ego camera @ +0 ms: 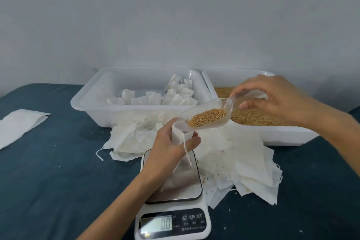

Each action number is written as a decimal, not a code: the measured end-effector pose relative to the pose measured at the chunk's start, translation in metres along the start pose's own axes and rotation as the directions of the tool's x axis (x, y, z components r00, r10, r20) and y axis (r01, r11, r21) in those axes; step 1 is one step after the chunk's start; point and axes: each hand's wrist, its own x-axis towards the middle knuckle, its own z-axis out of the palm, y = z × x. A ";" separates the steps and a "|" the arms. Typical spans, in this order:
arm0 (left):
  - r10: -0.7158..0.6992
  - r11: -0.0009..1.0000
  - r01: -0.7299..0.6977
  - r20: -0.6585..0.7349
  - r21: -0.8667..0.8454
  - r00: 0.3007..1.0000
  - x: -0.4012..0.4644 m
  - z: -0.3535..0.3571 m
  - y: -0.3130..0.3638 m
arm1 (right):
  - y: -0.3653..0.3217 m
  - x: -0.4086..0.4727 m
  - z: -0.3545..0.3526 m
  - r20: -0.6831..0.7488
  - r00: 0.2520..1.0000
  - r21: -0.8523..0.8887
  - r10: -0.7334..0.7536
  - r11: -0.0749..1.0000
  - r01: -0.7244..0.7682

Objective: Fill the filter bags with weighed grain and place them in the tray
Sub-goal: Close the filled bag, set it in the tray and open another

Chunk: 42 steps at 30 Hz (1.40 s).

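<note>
Dark blue cloth (58,181) covers the table under a pale grey wall; my left hand (171,146) curls round an open filter bag (179,134), holding it upright above the steel platform of the kitchen scale (175,185), whose display reads zero; a drawstring hangs from the bag below my fingers; my right hand (272,99) pinches the handle of a clear plastic scoop (206,117) loaded with grain (208,117), its lip resting at the bag's mouth; just beyond my left hand stands the white tray (81,101) with filled bags (175,93) in it; under my right hand sits the grain tub (292,134); loose empty bags (243,161) lie heaped between my wrists; far to the left of my left hand lies a flat white sheet (19,124).
</note>
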 end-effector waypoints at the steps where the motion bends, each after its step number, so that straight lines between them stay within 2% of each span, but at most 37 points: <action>1: -0.011 1.000 0.011 -0.002 -0.005 1.000 0.000 0.000 0.001 | -0.002 0.001 -0.001 -0.009 1.000 -0.038 -0.022 0.999 0.022; 11: -0.054 0.998 0.054 0.019 -0.010 0.998 -0.001 0.003 0.000 | -0.012 0.006 -0.014 -0.008 0.996 -0.262 -0.093 0.961 0.087; 21: -0.027 0.999 0.028 0.035 -0.035 0.999 -0.002 0.002 0.002 | -0.021 0.005 -0.012 0.013 0.989 -0.330 -0.146 0.933 0.142; 42: -0.019 0.998 0.021 0.019 -0.062 1.000 -0.004 0.003 0.005 | -0.028 0.001 -0.009 -0.004 0.990 -0.351 -0.144 0.927 0.134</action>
